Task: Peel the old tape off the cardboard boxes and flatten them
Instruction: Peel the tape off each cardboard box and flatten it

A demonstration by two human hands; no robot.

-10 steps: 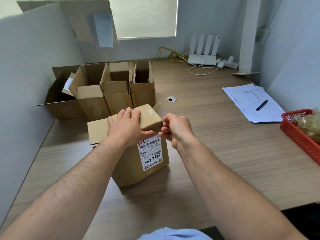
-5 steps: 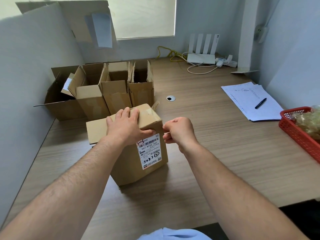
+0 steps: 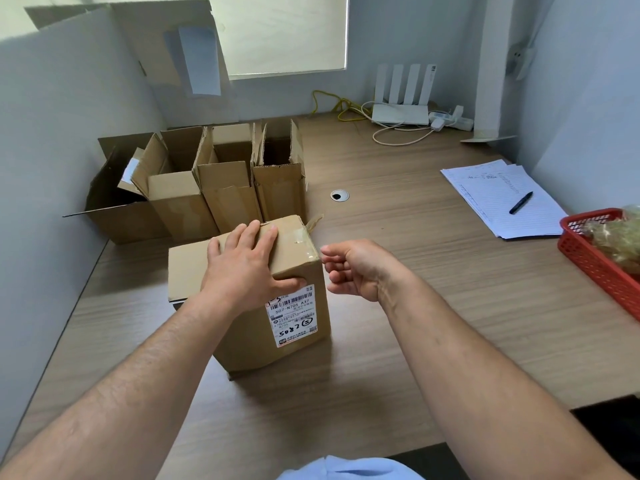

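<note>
One wide wooden desk [image 3: 415, 306] fills the frame. A row of open boxes [image 3: 225, 199] stands at its upper left, flaps up. Just in front of them, at centre frame, stands the brown cardboard box [image 3: 242, 344], upright, with a flap jutting out to the left. The left hand [image 3: 242, 265] lies flat on its top, grip spread wide, thumb on the front face just above the white shipping label [image 3: 294, 317]. Glossy clear tape [image 3: 304, 237] runs over the top right edge, a loose tail sticking up at the far corner. The right hand [image 3: 356, 268] sits just beside that edge, fingers curled. Whether it pinches any tape, I cannot tell; the film is too clear. The left forearm hides the box's lower left.
</note>
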